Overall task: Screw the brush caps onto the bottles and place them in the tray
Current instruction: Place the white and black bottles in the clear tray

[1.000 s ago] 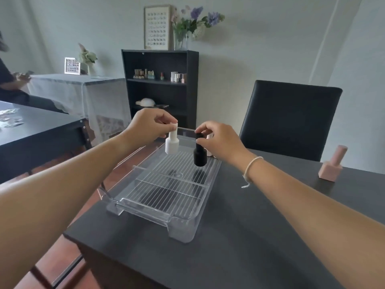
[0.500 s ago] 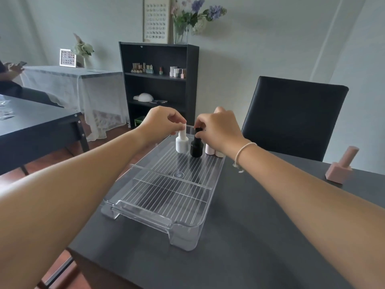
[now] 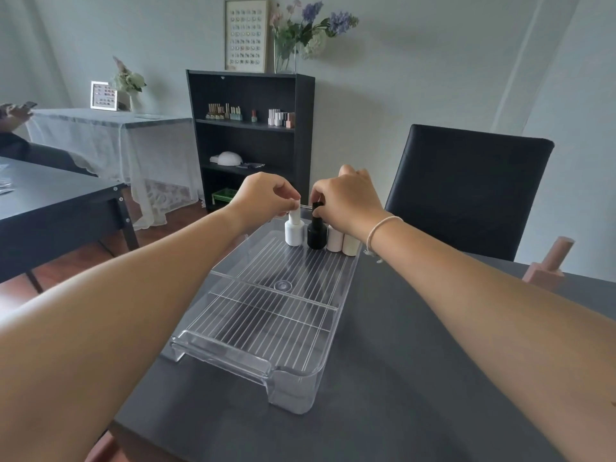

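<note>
At the far end of the clear tray [image 3: 266,328], your left hand [image 3: 263,198] pinches the white bottle [image 3: 294,230] cap and your right hand [image 3: 346,198] grips the black bottle [image 3: 316,230] cap; both bottles stand upright, caps pointing up, beside two pale bottles [image 3: 341,243].

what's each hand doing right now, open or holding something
Left hand: pinches the cap of the white bottle.
Right hand: grips the cap of the black bottle.
</note>
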The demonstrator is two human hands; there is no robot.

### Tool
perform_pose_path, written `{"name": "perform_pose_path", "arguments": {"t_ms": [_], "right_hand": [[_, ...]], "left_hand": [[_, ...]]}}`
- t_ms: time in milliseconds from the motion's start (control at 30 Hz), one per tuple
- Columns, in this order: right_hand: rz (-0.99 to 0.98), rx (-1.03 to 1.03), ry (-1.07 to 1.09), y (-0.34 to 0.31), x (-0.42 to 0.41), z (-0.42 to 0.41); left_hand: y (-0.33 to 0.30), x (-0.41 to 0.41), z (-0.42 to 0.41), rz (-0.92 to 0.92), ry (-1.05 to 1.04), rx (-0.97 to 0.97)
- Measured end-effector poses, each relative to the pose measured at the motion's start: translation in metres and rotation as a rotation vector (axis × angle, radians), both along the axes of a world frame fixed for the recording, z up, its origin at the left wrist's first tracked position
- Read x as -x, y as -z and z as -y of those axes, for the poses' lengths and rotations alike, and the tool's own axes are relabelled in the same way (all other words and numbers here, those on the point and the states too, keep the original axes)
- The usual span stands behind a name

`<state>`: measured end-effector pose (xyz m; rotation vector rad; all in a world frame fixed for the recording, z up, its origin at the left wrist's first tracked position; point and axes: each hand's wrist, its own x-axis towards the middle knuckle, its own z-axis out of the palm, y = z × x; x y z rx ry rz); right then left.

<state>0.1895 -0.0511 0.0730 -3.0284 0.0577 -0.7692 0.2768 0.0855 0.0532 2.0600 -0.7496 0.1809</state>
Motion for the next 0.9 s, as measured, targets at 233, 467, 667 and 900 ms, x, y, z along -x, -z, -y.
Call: {"name": "perform_pose_path", "arguments": {"t_ms": [233, 467, 667, 900], "right_hand": [[0.014, -0.027, 0.039, 0.005, -0.008, 0.002], [0.044, -0.026, 0.051, 0.006, -0.011, 0.003], [0.067, -0.026, 0.042, 0.009, -0.011, 0.004], [0.152, -0.010, -0.052, 0.001, -0.001, 0.008]], "left_hand": [[0.001, -0.003, 0.006, 0.011, -0.023, -0.007], [0.002, -0.004, 0.012, 0.011, -0.025, -0.009], [0.002, -0.005, 0.015, 0.006, -0.027, -0.014], [0.000, 0.000, 0.009, 0.006, -0.046, 0.019]]}}
